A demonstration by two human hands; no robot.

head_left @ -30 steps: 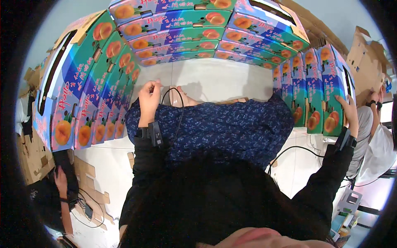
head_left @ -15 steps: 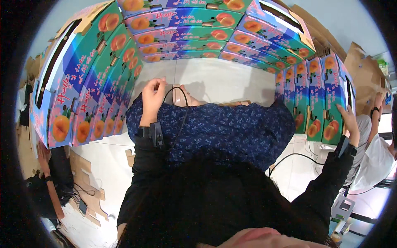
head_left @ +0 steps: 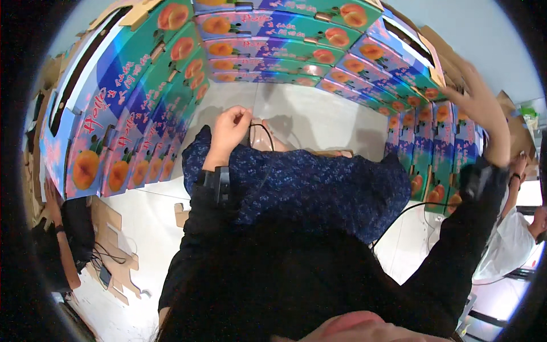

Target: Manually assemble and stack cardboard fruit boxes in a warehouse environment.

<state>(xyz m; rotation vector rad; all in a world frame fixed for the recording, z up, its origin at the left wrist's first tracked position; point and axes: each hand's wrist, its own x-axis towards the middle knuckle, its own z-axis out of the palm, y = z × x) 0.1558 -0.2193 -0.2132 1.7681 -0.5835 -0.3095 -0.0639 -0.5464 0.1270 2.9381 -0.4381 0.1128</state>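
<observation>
My left hand (head_left: 231, 132) hangs above my lap with its fingers curled into a loose pinch; I see nothing in them. A thin black cable (head_left: 268, 132) loops beside it. My right hand (head_left: 483, 108) is raised at the right, slightly blurred, fingers stretched out and apart. Its fingertips are close to the corner of the printed fruit cartons (head_left: 393, 62) at the back right; whether they touch is unclear. Below it stands a lower stack of the same cartons (head_left: 421, 139), blue, green and pink with peach pictures.
More fruit cartons rise in stacks at the left (head_left: 122, 108) and at the back (head_left: 273, 48). Brown cardboard (head_left: 515, 122) stands at the far right, and cut cardboard pieces (head_left: 114, 228) lie on the floor at the left. Other people's arms (head_left: 68, 256) show at both sides.
My right hand has left the front of the right-hand carton stack and moved up and away from me. The view has turned slightly; my left hand keeps its curled pose.
</observation>
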